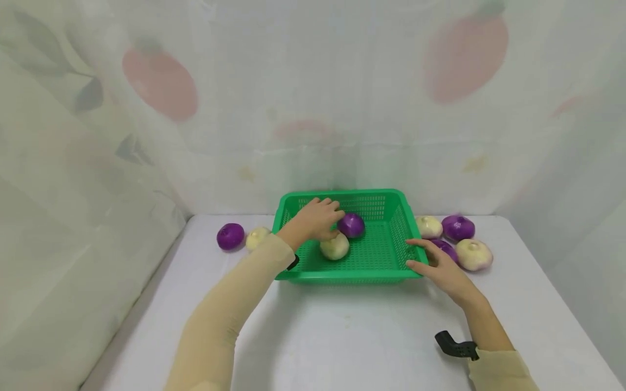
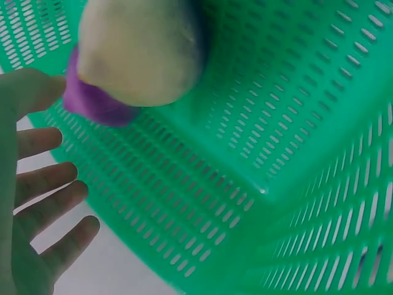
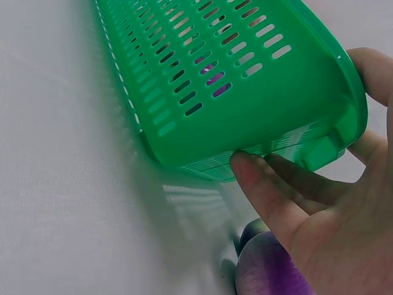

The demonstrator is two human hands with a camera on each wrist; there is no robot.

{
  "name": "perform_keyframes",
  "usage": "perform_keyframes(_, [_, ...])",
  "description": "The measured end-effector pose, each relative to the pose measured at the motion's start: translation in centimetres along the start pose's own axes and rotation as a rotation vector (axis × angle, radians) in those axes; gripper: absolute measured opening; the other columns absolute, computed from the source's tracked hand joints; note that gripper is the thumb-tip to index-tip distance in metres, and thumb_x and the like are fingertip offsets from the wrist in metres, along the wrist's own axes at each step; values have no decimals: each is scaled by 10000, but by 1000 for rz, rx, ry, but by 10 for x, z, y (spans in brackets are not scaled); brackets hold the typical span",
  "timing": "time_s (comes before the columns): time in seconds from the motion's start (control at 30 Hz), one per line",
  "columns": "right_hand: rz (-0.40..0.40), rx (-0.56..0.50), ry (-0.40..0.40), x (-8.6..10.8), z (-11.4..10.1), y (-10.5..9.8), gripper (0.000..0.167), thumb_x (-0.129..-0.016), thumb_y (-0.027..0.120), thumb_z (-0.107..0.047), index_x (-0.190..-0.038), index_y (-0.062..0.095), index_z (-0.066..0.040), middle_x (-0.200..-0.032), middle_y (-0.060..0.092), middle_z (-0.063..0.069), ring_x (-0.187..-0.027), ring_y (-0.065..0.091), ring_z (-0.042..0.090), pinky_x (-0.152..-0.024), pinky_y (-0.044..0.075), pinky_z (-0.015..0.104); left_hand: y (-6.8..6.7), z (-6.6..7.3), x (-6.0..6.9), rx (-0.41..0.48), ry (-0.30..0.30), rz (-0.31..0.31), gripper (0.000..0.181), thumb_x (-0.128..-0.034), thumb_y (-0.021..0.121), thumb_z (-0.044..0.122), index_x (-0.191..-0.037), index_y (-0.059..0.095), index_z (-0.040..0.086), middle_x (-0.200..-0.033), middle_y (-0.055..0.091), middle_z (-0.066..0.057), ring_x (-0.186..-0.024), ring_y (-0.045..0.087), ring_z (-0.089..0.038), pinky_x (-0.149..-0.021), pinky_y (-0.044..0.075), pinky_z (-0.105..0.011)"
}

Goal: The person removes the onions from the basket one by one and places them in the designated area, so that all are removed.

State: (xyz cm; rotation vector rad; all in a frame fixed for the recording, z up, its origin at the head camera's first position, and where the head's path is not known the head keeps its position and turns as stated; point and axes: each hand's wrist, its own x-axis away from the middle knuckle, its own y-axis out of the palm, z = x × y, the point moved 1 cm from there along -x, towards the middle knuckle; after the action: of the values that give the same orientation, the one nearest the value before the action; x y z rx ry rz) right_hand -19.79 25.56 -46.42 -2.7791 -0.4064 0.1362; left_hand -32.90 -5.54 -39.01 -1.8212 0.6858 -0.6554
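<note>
A green slotted plastic basket (image 1: pixel 376 260) sits on the table with a purple turnip (image 1: pixel 352 225) and a pale turnip (image 1: pixel 335 248) side by side in it. Over these two reaches my left hand (image 1: pixel 319 218), its fingers spread and fairly straight. In the left wrist view its thumb is near the purple turnip (image 2: pixel 92 104), which the pale turnip (image 2: pixel 141 52) partly covers. My right hand (image 1: pixel 445 274) holds the basket's right rim near the front corner. The right wrist view shows the thumb over the rim and fingers (image 3: pixel 264 190) against the basket's outer wall.
Left of the basket lie another purple turnip (image 1: pixel 230 237) and a pale one (image 1: pixel 257 237). Close by the right side are several more, among them a purple turnip (image 1: pixel 458 227) and a pale turnip (image 1: pixel 474 255). A printed curtain (image 1: pixel 313 98) hangs behind the table.
</note>
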Motion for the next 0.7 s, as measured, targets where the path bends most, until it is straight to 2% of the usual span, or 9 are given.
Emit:
perform_keyframes(0.2, [-3,8,-2,2,1,3,583,-1022,638,-284,-1527,396,-123,-1611,283,218,-1474,256,443,-957,399,156,16,5,-1,109,-19,-32,593,-1010,509,569,-1449,552,174,-1391,538,-66,-1263,520,-255,-1046,441,-466])
perform_keyframes(0.4, [7,5,2,5,0,3,578,-1021,639,-273,-1524,400,-115,-1600,298,216,-1455,293,439,-956,415,157,22,7,-7,142,-42,-9,605,-1012,501,578,-1471,527,185,-1377,537,-48,-1233,524,-230,-1034,450,-448])
perform_keyframes(0.57, [8,15,11,3,1,4,580,-1018,643,-294,-1521,407,-128,-1606,297,204,-1469,274,429,-1058,414,367,27,8,-16,178,-70,-19,623,-1006,523,569,-1511,475,207,-1412,507,-50,-1273,504,-240,-1057,441,-455])
perform_keyframes(0.63, [9,15,10,2,1,4,581,-1018,644,-295,-1520,407,-125,-1610,289,213,-1476,257,433,-1063,405,358,28,8,-19,202,-81,-20,630,-1001,534,570,-1519,459,219,-1412,499,-53,-1281,501,-248,-1061,439,-466])
perform_keyframes(0.7, [14,5,6,2,1,4,580,-1015,650,-283,-1516,412,-117,-1609,283,226,-1474,258,436,-1034,414,271,29,8,-23,226,-94,-20,633,-995,543,577,-1519,451,234,-1408,492,-52,-1280,500,-250,-1061,437,-473])
